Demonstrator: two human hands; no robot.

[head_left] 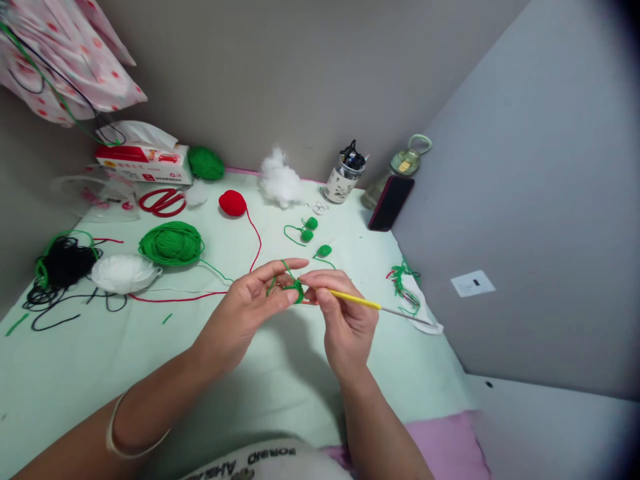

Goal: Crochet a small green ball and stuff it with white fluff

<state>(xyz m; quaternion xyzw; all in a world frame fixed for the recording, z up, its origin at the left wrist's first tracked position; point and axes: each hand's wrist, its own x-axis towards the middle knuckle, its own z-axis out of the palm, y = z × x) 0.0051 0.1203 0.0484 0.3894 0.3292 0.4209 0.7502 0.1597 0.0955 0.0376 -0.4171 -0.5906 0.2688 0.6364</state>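
My left hand (250, 307) pinches a small piece of green crochet (299, 291) between thumb and fingers, with green yarn running over the raised index finger. In my right hand (345, 313) is a crochet hook (355, 299) with a yellow grip, its tip end at the green piece and its metal shaft pointing off to the right. Just beyond the hands lie small green crocheted balls (307, 235) with yarn tails, and one more green crocheted ball (325, 251) nearer. The green yarn leads left toward a green yarn ball (171, 244).
On the left are white yarn (125, 274), black yarn (67, 263), red-handled scissors (163, 202) and a tissue box (145, 163). Behind stand a red yarn ball (233, 203), white stuffing (281, 180), a pen jar (343, 179) and a phone (391, 203) leaning on a bottle (406, 162). Yarn scraps (405, 283) lie right.
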